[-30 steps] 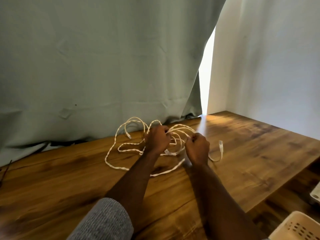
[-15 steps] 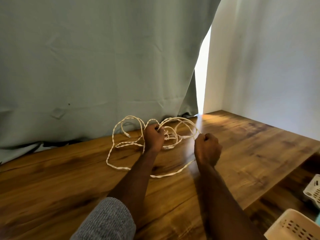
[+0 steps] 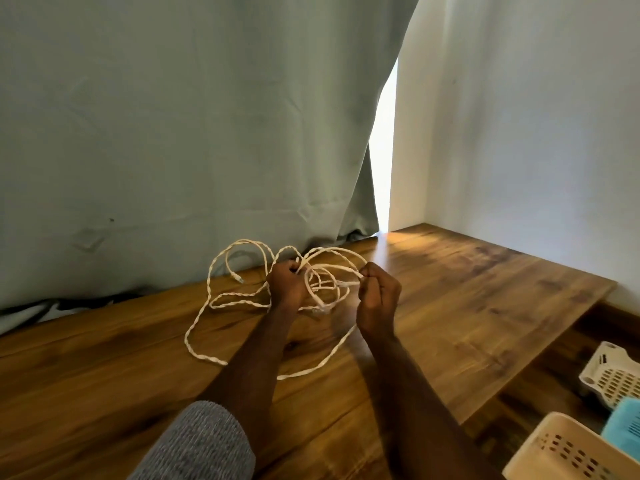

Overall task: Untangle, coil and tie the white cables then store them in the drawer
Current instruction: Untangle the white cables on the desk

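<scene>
Head view looks down on the white cables [image 3: 242, 299], a loose knot of twisted loops lying on the wooden worktop [image 3: 467, 289] close against the grey-green curtain [image 3: 173, 133]. The left hand [image 3: 287, 285] has its fingers curled round a bunch of loops on the curtain side of the tangle. The right hand [image 3: 377, 299], just beside it and further from the curtain, pinches a single strand between thumb and fingertips, drawn fairly taut across to the left. One plug end [image 3: 239, 279] lies free on the wood, left of the hands. This looks like the untangling stage, with nothing coiled or tied yet. To do it well, I would say the left should stay as the anchor while the right feeds its strand back through a loop rather than tugging, since a hard pull would likely tighten the knot. Finding that free plug and working from it seems wise. Pale slotted baskets [image 3: 609, 375] sit far from the curtain, off the worktop's edge; no drawer is in sight.
</scene>
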Demonstrator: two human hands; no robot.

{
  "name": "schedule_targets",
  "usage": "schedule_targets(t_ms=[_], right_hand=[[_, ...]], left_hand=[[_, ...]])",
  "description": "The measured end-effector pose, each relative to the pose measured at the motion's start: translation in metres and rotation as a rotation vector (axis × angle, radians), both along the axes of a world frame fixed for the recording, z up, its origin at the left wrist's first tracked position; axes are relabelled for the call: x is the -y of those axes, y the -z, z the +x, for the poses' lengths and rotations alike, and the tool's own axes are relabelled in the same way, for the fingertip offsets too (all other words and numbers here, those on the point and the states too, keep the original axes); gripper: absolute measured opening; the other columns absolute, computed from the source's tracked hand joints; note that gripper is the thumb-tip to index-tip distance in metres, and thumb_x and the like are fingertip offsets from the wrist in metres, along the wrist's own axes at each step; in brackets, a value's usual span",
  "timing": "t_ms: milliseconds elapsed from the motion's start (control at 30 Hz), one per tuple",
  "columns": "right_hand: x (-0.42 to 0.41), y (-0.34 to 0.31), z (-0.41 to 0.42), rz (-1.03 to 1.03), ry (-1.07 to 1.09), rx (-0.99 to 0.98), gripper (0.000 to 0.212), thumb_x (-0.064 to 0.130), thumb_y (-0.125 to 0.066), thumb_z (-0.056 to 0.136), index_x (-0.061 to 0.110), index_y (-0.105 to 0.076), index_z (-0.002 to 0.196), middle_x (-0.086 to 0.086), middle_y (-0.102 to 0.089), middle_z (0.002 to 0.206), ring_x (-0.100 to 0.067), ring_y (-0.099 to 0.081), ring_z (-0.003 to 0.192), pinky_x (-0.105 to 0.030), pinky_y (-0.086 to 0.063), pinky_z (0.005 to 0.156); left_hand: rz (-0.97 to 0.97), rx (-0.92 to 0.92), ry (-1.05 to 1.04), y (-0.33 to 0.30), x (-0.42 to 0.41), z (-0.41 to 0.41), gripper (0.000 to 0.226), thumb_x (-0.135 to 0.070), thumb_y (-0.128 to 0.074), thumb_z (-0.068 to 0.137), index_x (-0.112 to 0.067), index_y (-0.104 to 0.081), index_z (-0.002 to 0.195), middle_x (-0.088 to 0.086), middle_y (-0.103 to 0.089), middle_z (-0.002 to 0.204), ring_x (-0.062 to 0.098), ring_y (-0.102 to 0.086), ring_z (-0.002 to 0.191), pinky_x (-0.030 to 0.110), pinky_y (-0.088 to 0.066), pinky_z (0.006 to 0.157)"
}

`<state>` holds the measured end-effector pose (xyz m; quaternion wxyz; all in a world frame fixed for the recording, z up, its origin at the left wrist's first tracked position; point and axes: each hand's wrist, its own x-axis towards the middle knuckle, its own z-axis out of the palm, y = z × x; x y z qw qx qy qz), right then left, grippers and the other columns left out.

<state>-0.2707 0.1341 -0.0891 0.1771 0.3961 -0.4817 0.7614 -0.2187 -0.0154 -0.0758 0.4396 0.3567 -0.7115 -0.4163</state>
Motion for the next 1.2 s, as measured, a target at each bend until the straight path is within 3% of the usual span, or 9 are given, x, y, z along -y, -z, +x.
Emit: schedule_targets(t_ms=[133,200,333,433,567,667,800,967,1200], right_hand=[[0.000,0.000,-0.003,0.001,-0.070,0.073,0.029,0.016,-0.042,0.094,0.029,-0.052,0.071,0.017,-0.050,0.062,-0.006,-0.043,0.055,-0.024,-0.036,0.053],[0.002,0.002,-0.007,-0.008,-0.096,0.126,0.025,0.022,-0.044,0.097,0.028,-0.054,0.075,0.009,-0.048,0.064,-0.014,-0.040,0.056,-0.031,-0.033,0.052],[0.010,0.003,-0.001,0.099,-0.101,0.017,0.022,0.027,-0.052,0.099,0.008,-0.062,0.089,-0.006,-0.061,0.078,-0.027,-0.058,0.072,-0.045,-0.049,0.061],[0.022,0.003,0.020,0.199,-0.088,-0.054,0.019,0.026,-0.061,0.095,0.009,-0.069,0.090,-0.004,-0.068,0.083,-0.026,-0.065,0.080,-0.048,-0.054,0.069],[0.033,-0.001,0.061,0.274,-0.233,-0.128,0.018,0.024,-0.062,0.094,0.011,-0.075,0.096,0.000,-0.074,0.086,-0.016,-0.070,0.082,-0.033,-0.056,0.073],[0.047,-0.001,0.077,0.400,-0.184,-0.311,0.017,0.020,-0.061,0.095,0.012,-0.074,0.103,0.002,-0.073,0.090,-0.008,-0.064,0.080,-0.022,-0.051,0.073],[0.085,-0.010,0.088,0.798,0.030,-0.560,0.026,0.021,-0.057,0.089,0.017,-0.069,0.111,-0.006,-0.069,0.108,-0.023,-0.063,0.096,-0.034,-0.049,0.086],[0.120,0.002,0.114,1.186,0.092,-0.695,0.038,0.038,-0.052,0.097,0.032,-0.059,0.134,-0.005,-0.065,0.129,-0.028,-0.055,0.124,-0.048,-0.039,0.107],[0.107,-0.009,0.075,1.286,0.191,-0.449,0.036,0.048,-0.057,0.075,0.024,-0.074,0.095,0.001,-0.072,0.096,-0.021,-0.063,0.099,-0.053,-0.036,0.109]], left_hand=[[-0.120,0.013,0.155,-0.006,-0.004,0.011,0.031,-0.012,-0.084,0.074,-0.011,-0.069,0.101,0.003,-0.069,0.093,0.016,-0.064,0.084,0.030,-0.054,0.076],[-0.156,-0.067,0.157,-0.015,-0.007,0.023,0.019,-0.019,-0.075,0.084,-0.014,-0.071,0.102,0.003,-0.071,0.103,0.012,-0.065,0.090,0.032,-0.055,0.082],[0.208,-0.306,0.448,-0.042,-0.021,0.070,0.038,-0.038,-0.050,0.100,-0.012,-0.075,0.092,0.015,-0.072,0.096,0.026,-0.068,0.087,0.047,-0.057,0.083],[0.051,-0.132,0.665,-0.045,-0.036,0.114,0.033,-0.036,-0.053,0.098,-0.010,-0.073,0.100,0.015,-0.070,0.083,0.025,-0.067,0.075,0.035,-0.054,0.072],[-0.129,-0.017,0.428,-0.036,-0.027,0.165,0.026,-0.023,-0.055,0.100,-0.014,-0.069,0.081,-0.009,-0.060,0.054,0.002,-0.054,0.050,0.023,-0.043,0.052],[-0.108,0.053,0.044,-0.024,0.013,0.206,0.031,-0.041,-0.055,0.099,-0.022,-0.070,0.080,-0.009,-0.067,0.070,0.011,-0.065,0.071,0.035,-0.052,0.060],[-0.240,0.479,-0.337,0.000,0.042,0.232,0.034,-0.045,-0.047,0.099,-0.022,-0.073,0.104,0.008,-0.072,0.108,0.031,-0.064,0.101,0.035,-0.048,0.082],[-0.132,0.789,-0.314,0.011,0.053,0.227,0.055,-0.054,-0.048,0.090,-0.032,-0.050,0.140,0.007,-0.050,0.143,0.033,-0.052,0.126,0.042,-0.045,0.102],[-0.056,0.760,-0.348,0.020,0.077,0.229,0.062,-0.050,-0.047,0.094,-0.021,-0.033,0.147,0.011,-0.041,0.148,0.038,-0.048,0.129,0.048,-0.043,0.102]])
